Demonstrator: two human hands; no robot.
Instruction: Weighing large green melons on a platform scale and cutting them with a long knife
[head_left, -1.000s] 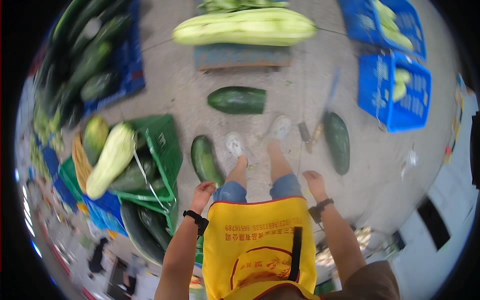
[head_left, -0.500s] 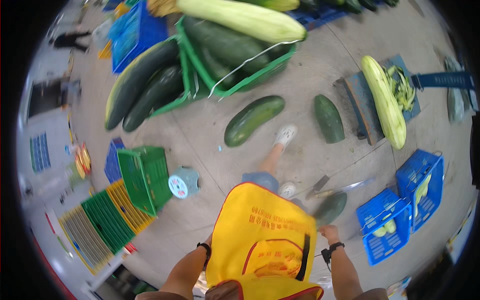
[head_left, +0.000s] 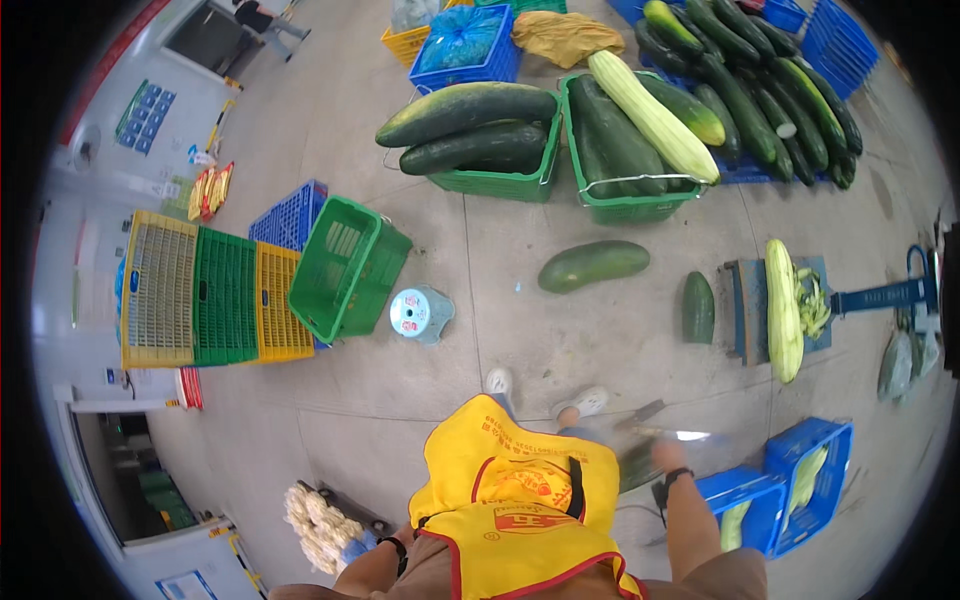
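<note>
My right hand (head_left: 667, 456) is low over a dark green winter melon (head_left: 637, 467) on the floor, beside my yellow apron (head_left: 520, 490). Motion blurs its fingers, so whether they touch the melon is unclear. Just beyond it lies a long knife (head_left: 688, 436) with a shiny blade, with a short dark tool (head_left: 649, 410) close by. My left hand (head_left: 408, 534) hangs at the apron's left edge, its fingers mostly hidden. Ahead lie a whole winter melon (head_left: 594, 266) and a cut piece of melon (head_left: 699, 308).
Two green baskets (head_left: 490, 183) hold large melons, a pale peeled one on top. More melons (head_left: 740, 80) are heaped at the back. At right, a peeled melon (head_left: 783, 310) and peelings rest on a scale (head_left: 748, 310). A blue stool (head_left: 422, 314) and blue baskets (head_left: 812, 432) stand nearby.
My view has swung, bringing the back heap and the left doorway into sight. My right hand has moved forward over the melon, and my feet have shifted.
</note>
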